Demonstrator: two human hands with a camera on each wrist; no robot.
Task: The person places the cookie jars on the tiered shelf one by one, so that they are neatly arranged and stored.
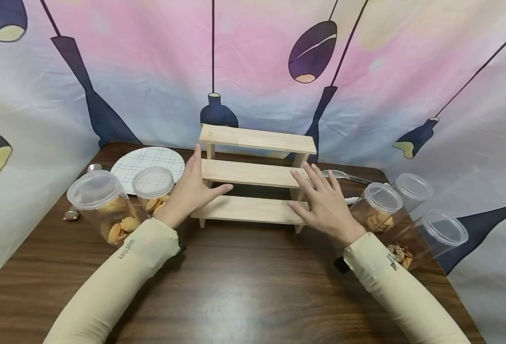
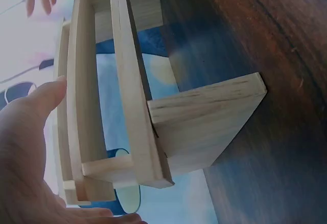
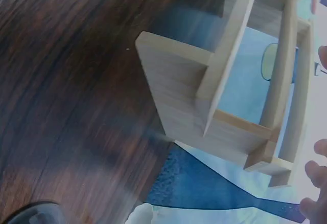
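Note:
A three-tier wooden step rack stands upright on the table, its shelves bare. My left hand is at its left end, fingers spread and thumb pointing inward over the lower shelves. At the opposite end my right hand hovers with fingers extended toward the middle and bottom shelves. Neither hand is curled round the wood; whether the fingertips touch it I cannot tell. In the left wrist view the thumb lies beside the rack. The right wrist view has only fingertips at the edge, apart from the rack.
On the left are two lidded clear jars of cookies, one large and one small, and a checked plate. Several lidded jars stand on the right, near a utensil. A printed cloth hangs behind.

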